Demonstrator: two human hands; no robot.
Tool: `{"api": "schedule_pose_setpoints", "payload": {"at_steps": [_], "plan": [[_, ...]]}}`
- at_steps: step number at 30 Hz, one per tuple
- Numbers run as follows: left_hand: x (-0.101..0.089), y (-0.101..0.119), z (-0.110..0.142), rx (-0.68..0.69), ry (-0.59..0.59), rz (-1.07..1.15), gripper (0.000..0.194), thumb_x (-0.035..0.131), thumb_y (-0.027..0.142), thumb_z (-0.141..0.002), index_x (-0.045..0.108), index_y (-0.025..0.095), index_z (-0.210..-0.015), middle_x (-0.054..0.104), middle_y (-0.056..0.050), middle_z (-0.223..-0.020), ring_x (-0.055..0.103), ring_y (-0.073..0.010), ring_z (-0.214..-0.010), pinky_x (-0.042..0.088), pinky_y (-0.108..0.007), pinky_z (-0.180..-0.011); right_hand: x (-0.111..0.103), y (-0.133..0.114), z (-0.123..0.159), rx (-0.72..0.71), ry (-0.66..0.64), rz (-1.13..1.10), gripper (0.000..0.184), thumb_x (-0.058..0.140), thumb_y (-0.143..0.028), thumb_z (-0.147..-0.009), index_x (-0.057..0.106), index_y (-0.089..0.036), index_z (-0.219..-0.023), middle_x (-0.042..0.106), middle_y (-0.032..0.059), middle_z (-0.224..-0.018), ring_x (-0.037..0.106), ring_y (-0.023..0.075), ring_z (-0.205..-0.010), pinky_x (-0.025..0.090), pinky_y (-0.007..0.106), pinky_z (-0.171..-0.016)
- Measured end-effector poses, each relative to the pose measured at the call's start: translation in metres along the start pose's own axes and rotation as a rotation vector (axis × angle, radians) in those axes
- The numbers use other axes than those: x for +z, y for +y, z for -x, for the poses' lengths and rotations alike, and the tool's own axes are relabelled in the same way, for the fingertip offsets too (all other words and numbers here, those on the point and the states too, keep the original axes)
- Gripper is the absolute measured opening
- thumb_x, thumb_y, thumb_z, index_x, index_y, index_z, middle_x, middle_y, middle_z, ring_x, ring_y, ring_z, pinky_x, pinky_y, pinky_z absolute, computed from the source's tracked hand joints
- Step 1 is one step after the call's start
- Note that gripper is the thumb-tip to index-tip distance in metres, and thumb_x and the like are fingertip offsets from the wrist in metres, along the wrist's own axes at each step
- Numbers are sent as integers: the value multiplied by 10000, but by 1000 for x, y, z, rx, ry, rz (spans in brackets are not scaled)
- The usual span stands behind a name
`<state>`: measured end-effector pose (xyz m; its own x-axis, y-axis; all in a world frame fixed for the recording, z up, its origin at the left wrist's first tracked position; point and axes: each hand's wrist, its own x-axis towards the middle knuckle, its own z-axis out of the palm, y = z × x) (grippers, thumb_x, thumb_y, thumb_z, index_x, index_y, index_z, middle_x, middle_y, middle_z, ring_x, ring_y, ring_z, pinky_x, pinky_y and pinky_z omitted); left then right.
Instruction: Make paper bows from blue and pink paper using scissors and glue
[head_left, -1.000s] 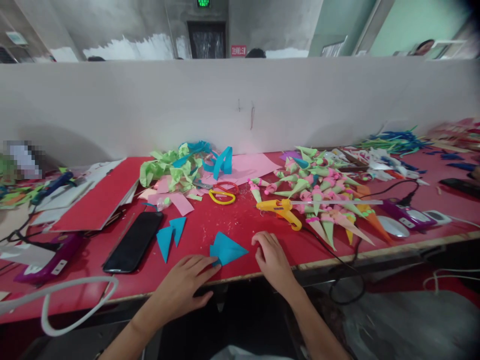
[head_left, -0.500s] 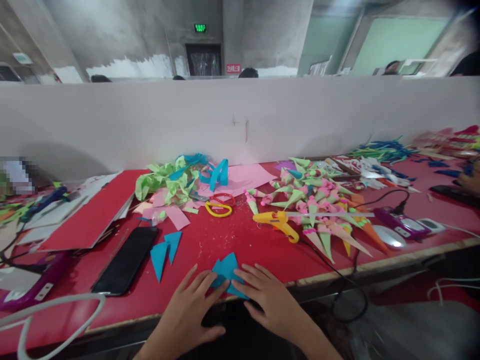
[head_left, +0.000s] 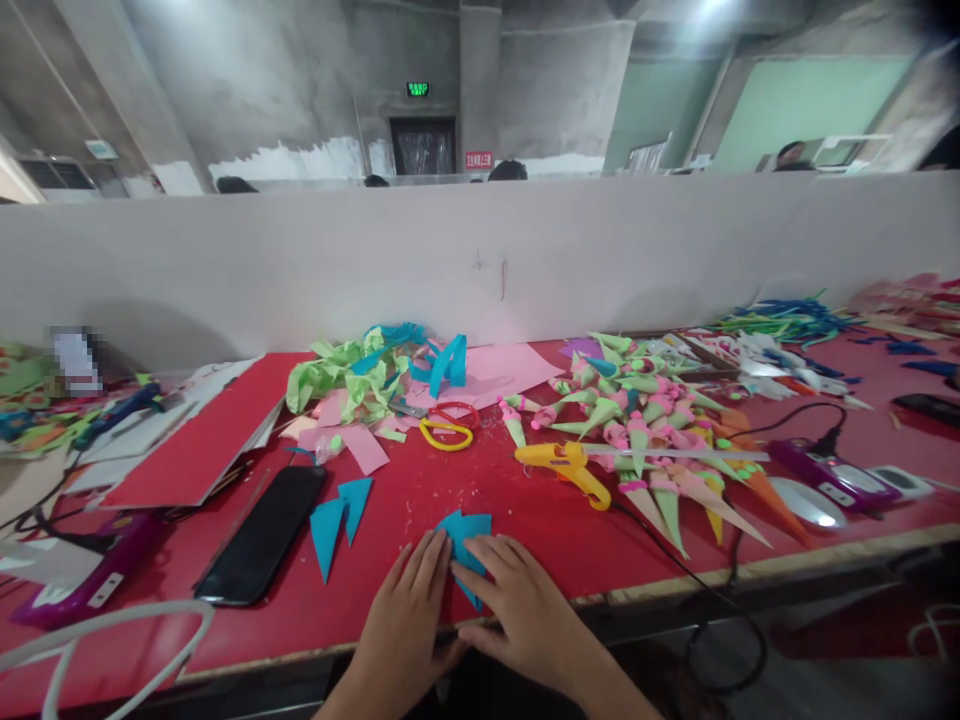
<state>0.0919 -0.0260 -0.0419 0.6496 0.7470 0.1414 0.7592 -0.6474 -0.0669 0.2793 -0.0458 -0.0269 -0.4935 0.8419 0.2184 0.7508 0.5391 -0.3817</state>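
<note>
Left hand [head_left: 409, 600] at blue paper's [head_left: 471, 526] left edge, right hand [head_left: 517, 600] over it; fingers extended, unclenched. 2 blue pieces [head_left: 327, 532] near black phone [head_left: 262, 535] on counter [head_left: 585, 550].

The phone [head_left: 261, 535] lies flat near the red board [head_left: 202, 440]. The right-hand power strip [head_left: 834, 478] carries a black plug [head_left: 828, 440]. The partition [head_left: 337, 260] stands along the table's [head_left: 277, 625] rear; beyond it, the exit sign [head_left: 418, 89] is mounted above the door [head_left: 424, 147].
</note>
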Motion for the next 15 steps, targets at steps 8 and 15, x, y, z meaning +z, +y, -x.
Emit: {"api": "schedule_pose_setpoints", "payload": {"at_steps": [8,15], "plan": [[-10,3,1,-108,-30,106,704,568,415,-653,345,165,-1272,464,-97,-1247,403,-242,-1142,284,-374,-993,-21,5,2,-70,-132,-67,453,382,-513,-810,487,-288,-1188,434,60,-1284,349,219,-1198,252,402,-1004],[-11,0,1,-113,-62,132,760,586,313,-637,261,202,-1316,436,-97,-1253,387,-253,-1148,309,-381,-973,-30,2,10,-54,-150,-88,366,410,-451,-823,524,-316,-1144,451,7,-1279,376,194,-1184,270,373,-1004]]}}
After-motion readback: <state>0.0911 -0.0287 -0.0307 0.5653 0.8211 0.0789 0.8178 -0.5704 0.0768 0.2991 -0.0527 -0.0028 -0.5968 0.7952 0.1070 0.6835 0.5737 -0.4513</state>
